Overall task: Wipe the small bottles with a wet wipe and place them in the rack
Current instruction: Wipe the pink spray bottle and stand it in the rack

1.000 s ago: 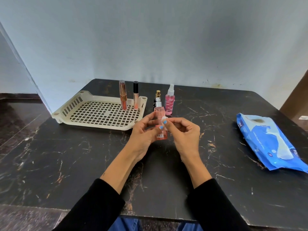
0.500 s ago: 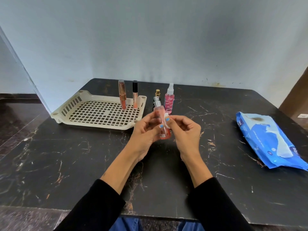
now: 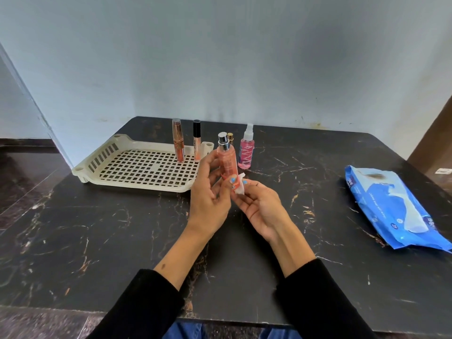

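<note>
My left hand (image 3: pixel 210 194) holds an orange spray bottle (image 3: pixel 227 160) with a silver cap upright above the table. My right hand (image 3: pixel 260 204) pinches a small folded white wet wipe (image 3: pixel 240 185) against the bottle's lower end. A cream perforated rack (image 3: pixel 137 167) lies at the left rear. Two slim tubes stand in its far right corner: a rose-gold one (image 3: pixel 178 140) and a black-capped one (image 3: pixel 196 139). A pink spray bottle (image 3: pixel 246 150) stands on the table right of the rack. A gold-capped bottle (image 3: pixel 230 137) is mostly hidden behind the held one.
A blue pack of wet wipes (image 3: pixel 393 209) lies at the right side of the black marble table (image 3: pixel 97 228). A pale wall runs just behind the table. A brown panel (image 3: pixel 435 140) stands at the far right edge.
My left hand has lifted the orange bottle higher and more upright. The wipe in my right hand has slid from the bottle's middle down to its base.
</note>
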